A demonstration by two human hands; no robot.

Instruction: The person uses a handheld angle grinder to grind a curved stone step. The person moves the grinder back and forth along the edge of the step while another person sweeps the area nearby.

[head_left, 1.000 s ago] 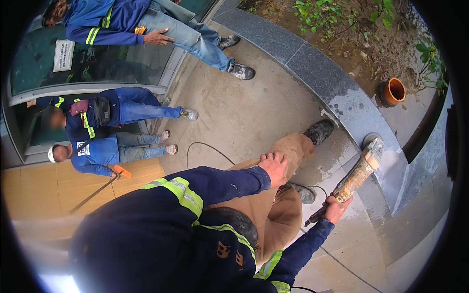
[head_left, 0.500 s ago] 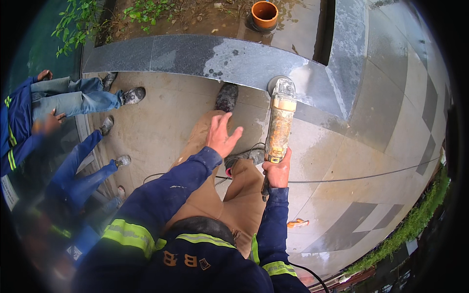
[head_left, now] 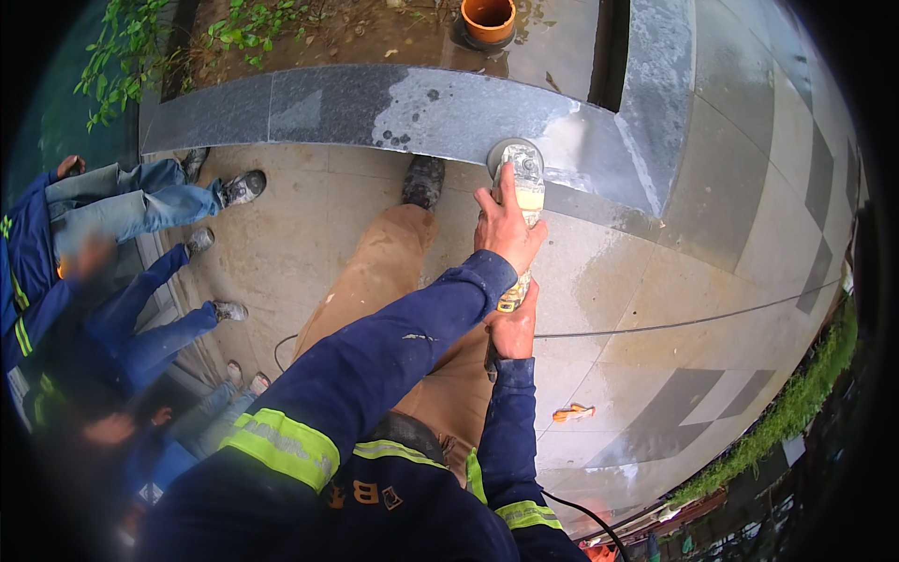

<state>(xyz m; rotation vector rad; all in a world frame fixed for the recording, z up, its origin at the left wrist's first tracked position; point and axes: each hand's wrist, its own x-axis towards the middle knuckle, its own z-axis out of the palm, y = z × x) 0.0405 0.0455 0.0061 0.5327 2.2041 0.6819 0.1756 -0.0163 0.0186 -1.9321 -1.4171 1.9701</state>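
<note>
A worn, dust-caked yellow angle grinder [head_left: 531, 199] points away from me, its disc [head_left: 499, 155] at the front edge of the grey stone coping [head_left: 346, 103]. Whether the disc touches the stone, I cannot tell. My right hand [head_left: 515, 323] is wrapped round the grinder's rear end. Across the middle of its body lies my left hand [head_left: 508, 223], gripping it with the index finger stretched toward the head. Much of the grinder's body is hidden under that hand. Pale wet patches mark the coping around the disc.
Muddy water with an orange pipe [head_left: 488, 19] lies behind the coping. A black cable [head_left: 693, 326] crosses the paving to the right; an orange-and-white glove-like item [head_left: 573, 412] lies there. Several people in blue work clothes, one in jeans [head_left: 131, 192], are at the left.
My left hand has moved right and forward from open air onto the grinder's body. The grinder has shifted slightly left in the picture, still in my right hand.
</note>
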